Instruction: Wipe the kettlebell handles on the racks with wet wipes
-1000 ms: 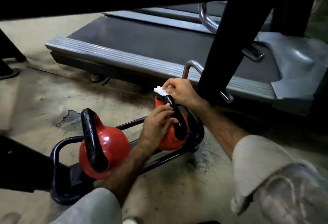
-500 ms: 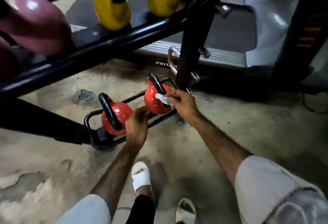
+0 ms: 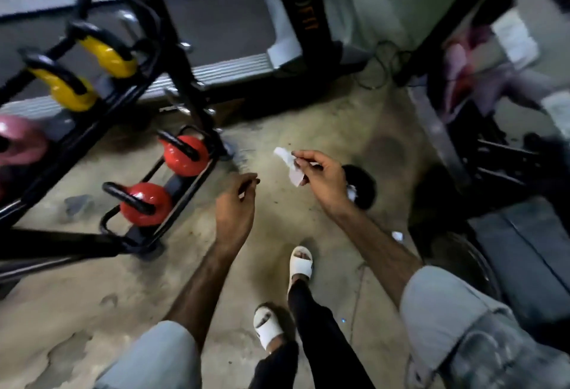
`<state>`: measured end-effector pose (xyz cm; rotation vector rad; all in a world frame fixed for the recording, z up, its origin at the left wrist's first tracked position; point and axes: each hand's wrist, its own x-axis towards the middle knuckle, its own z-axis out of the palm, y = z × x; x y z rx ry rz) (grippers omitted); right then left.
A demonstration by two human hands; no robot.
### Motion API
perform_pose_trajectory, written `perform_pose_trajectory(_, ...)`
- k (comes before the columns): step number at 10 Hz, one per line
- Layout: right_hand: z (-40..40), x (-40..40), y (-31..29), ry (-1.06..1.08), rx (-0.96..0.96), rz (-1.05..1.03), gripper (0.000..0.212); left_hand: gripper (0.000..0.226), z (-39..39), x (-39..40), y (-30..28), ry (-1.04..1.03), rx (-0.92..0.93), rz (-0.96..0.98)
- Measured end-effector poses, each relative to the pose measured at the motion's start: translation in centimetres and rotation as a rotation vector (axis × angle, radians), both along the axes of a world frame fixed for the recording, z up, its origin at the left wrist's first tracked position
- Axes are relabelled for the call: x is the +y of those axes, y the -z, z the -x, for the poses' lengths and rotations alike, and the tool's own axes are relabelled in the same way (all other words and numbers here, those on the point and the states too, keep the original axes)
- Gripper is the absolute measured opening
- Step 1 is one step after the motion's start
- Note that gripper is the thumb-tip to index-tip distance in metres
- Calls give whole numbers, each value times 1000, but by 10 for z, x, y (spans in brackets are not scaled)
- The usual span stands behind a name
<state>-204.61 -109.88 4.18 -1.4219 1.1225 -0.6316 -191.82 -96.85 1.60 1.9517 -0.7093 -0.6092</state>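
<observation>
Standing over the concrete floor (image 3: 324, 117), the person holds both hands out in front, well clear of the black kettlebell rack (image 3: 172, 58) off to their left. The right hand (image 3: 320, 179) pinches a crumpled white wet wipe (image 3: 288, 164) between thumb and fingertips, so the wipe hangs in the air and touches no handle. The left hand (image 3: 236, 206) holds nothing, its fingers loosely curled with the tips drawn close together. Two red kettlebells (image 3: 185, 154) sit on the lowest tier, two yellow kettlebells (image 3: 106, 55) above them, and a pink kettlebell (image 3: 18, 139) shows at the left edge; all have dark handles. As I judge it, the main risk is the wipe slipping from such a light pinch and landing on the gritty floor, which would foul it for any further handle. It also looks small and scrunched, so it may be too dry or dirty to clean the upper rows properly. Cables (image 3: 382, 65) trail across the floor by the treadmill (image 3: 222, 18), and the person wears open white sandals (image 3: 300, 262), so a careless step near the rack's feet could mean a trip or a stubbed toe. Orange lettering runs down the treadmill's black upright (image 3: 303, 18), but the blur leaves it unreadable; a pale label (image 3: 513, 37) at the right is equally illegible.
</observation>
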Motion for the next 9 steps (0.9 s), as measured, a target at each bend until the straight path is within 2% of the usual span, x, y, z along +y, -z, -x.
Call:
perform_pose_trajectory(1, 65, -8, 4, 197, 11, -41, 19, 17, 54, -17, 8, 149, 47, -26)
perform_pose_trajectory(2, 117, -23, 32, 325, 118, -76, 19, 18, 95, -39, 27, 261, 13, -44)
perform_pose_trajectory(3, 162, -52, 83, 430, 200, -154, 19, 17, 133, -76, 66, 382, -16, -111)
perform_pose_trajectory(4, 193, -94, 158, 460, 286, -140, 27, 17, 162, -122, 120, 483, -55, -179)
perform_pose_trajectory(5, 210, -137, 253, 425, 381, -122, 27, 19, 180, -167, 179, 528, -84, -256)
perform_pose_trajectory(6, 204, -163, 287, 369, 467, -127, 21, 21, 188, -202, 226, 551, -102, -305)
perform_pose_trajectory(7, 212, -188, 347, 214, 572, -167, 21, 22, 200, -235, 297, 538, -118, -381)
perform_pose_trajectory(8, 219, -199, 366, 107, 634, -169, 22, 23, 202, -250, 320, 516, -110, -430)
perform_pose_trajectory(9, 217, -206, 364, -12, 665, -146, 23, 24, 198, -256, 316, 423, -78, -427)
